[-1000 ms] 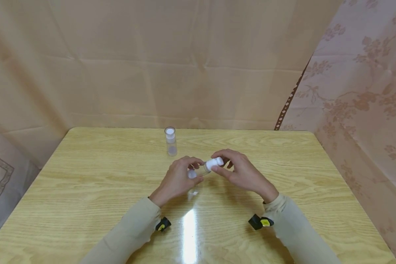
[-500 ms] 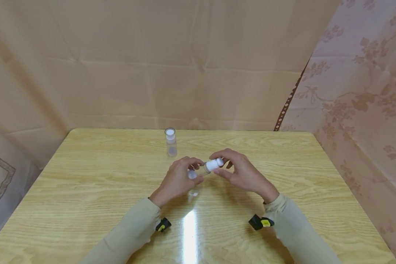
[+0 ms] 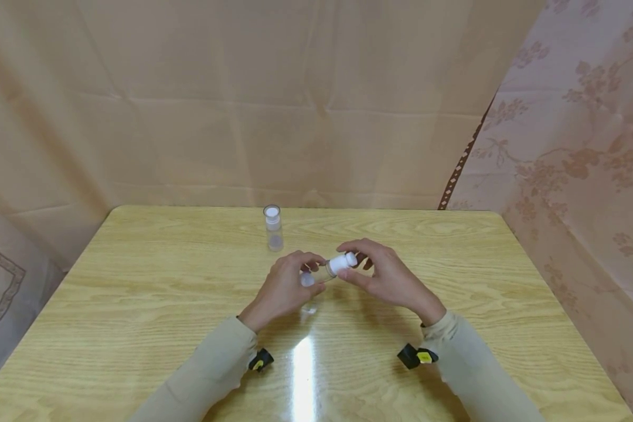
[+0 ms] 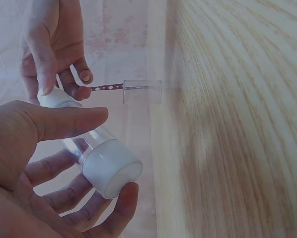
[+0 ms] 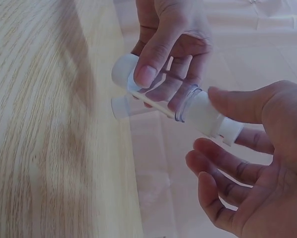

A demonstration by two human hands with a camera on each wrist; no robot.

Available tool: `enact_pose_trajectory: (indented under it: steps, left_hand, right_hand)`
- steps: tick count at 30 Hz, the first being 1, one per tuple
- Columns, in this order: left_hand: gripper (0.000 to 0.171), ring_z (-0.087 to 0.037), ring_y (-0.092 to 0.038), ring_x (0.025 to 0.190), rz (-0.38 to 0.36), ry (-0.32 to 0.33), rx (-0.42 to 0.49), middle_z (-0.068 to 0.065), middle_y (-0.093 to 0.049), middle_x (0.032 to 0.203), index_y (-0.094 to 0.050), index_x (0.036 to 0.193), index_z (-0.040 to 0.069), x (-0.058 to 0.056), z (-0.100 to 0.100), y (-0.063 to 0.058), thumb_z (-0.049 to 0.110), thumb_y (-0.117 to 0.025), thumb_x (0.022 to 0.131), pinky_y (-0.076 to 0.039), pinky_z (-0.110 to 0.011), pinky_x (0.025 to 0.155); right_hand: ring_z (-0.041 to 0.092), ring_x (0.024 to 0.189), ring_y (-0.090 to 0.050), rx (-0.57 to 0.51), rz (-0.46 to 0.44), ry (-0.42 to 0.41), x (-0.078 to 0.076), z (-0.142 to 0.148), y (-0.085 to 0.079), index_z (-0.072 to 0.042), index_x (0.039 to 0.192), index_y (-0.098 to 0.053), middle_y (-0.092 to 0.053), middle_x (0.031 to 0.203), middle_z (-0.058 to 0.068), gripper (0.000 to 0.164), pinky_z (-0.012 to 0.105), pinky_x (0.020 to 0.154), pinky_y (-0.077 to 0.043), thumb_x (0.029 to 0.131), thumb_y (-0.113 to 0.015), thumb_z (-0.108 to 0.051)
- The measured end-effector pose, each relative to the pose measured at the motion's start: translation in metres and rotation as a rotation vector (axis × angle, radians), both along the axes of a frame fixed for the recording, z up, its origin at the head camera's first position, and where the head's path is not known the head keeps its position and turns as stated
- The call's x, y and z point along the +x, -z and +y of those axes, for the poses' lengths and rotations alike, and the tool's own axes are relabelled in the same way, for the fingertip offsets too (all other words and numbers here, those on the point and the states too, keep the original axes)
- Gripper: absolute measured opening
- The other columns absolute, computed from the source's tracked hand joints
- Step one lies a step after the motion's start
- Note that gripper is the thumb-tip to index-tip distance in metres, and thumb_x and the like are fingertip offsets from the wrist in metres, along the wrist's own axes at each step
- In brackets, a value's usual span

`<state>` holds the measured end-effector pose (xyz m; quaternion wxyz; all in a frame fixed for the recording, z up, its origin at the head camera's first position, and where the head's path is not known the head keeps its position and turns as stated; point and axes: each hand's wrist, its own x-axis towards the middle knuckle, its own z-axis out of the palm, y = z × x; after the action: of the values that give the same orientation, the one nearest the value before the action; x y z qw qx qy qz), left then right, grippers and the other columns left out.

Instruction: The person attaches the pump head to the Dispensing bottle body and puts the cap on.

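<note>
Between my hands is a small clear bottle (image 5: 161, 94) with a white base (image 4: 112, 168) and a white pump top (image 3: 343, 262). It is tilted, its top toward the right. My left hand (image 3: 287, 280) grips the clear body, thumb on one side and fingers round the other. With thumb and fingers, my right hand (image 3: 385, 274) pinches the white top; in the right wrist view its other fingers hang loosely curled below. A clear, hollow cap (image 4: 142, 92) stands on the table close to the left hand, faint in the head view.
A second clear bottle (image 3: 274, 228) with a white top stands toward the back of the wood-grain table (image 3: 153, 281). A beige curtain (image 3: 274, 105) hangs behind the table, and a floral cloth (image 3: 575, 158) hangs at the right.
The right thumb and fingers shift slightly about the white top. The left hand and the bottle keep their place.
</note>
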<state>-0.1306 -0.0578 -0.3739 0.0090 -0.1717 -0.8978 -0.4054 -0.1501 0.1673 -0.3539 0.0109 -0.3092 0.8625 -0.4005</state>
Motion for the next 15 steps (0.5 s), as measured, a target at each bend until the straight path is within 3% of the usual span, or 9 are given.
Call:
enact_pose_trajectory:
  steps: [4, 8, 15]
  left_hand:
    - [0.035, -0.024, -0.065, 0.091, 0.002, 0.000, 0.001, -0.010, -0.070, 0.100, -0.073, 0.113, 0.009, -0.0003, 0.0001, 0.0001, 0.007, -0.086, 0.080, -0.053, -0.037, 0.075]
    - [0.036, -0.024, -0.065, 0.092, 0.006, 0.000, 0.000, -0.009, -0.070, 0.100, -0.073, 0.113, 0.009, -0.0010, 0.0001, 0.0011, 0.007, -0.086, 0.080, -0.053, -0.037, 0.075]
    - [0.035, -0.023, -0.065, 0.091, 0.000, 0.003, 0.004, -0.010, -0.070, 0.100, -0.073, 0.112, 0.008, -0.0017, -0.0003, 0.0028, 0.007, -0.086, 0.080, -0.053, -0.037, 0.075]
  right_hand:
    - [0.024, 0.094, -0.062, -0.009, 0.013, -0.014, -0.0001, 0.0006, 0.0004, -0.010, 0.126, -0.066, -0.068, 0.113, 0.001, 0.037, 0.045, 0.079, -0.053, 0.091, -0.077, -0.011]
    - [0.022, 0.093, -0.061, -0.007, 0.015, -0.017, -0.0008, 0.0005, 0.0009, -0.008, 0.124, -0.067, -0.068, 0.110, 0.000, 0.035, 0.038, 0.078, -0.052, 0.090, -0.077, -0.005]
    - [0.016, 0.090, -0.060, 0.002, -0.017, -0.008, -0.0016, -0.0010, 0.0014, -0.012, 0.117, -0.070, -0.068, 0.100, -0.005, 0.024, 0.044, 0.079, -0.051, 0.094, -0.075, -0.013]
